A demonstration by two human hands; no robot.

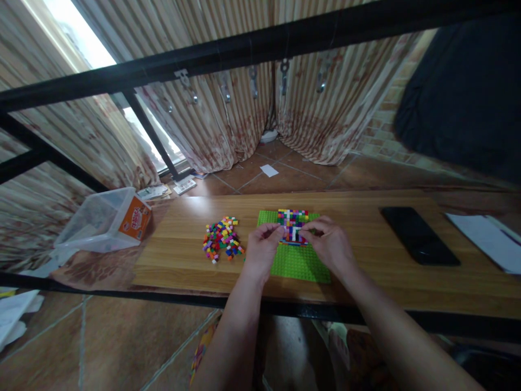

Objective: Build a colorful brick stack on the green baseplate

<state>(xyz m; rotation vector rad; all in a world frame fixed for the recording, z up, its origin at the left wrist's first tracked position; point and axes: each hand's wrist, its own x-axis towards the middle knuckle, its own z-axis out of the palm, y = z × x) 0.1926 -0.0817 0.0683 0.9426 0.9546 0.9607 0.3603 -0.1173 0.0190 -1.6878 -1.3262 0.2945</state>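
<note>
A green studded baseplate (301, 266) lies on the wooden board, carrying a block of multicoloured toy bricks (292, 220) packed side by side near its far edge. My left hand (264, 244) is at the left side of this brick block, thumb and fingers closed together. From the right, my right hand (329, 241) reaches over the block's right edge in a pinch. Whatever sits between the fingertips of either hand is too small or hidden to make out. Left of the baseplate, a loose pile of small coloured bricks (223, 239) is spread on the wood.
A black phone (419, 234) and white paper (486, 241) lie to the right. At the left stands a clear plastic box (97, 222) with an orange label. A black metal bar (228, 46) crosses above the wooden board (175, 260), before striped curtains (228, 125).
</note>
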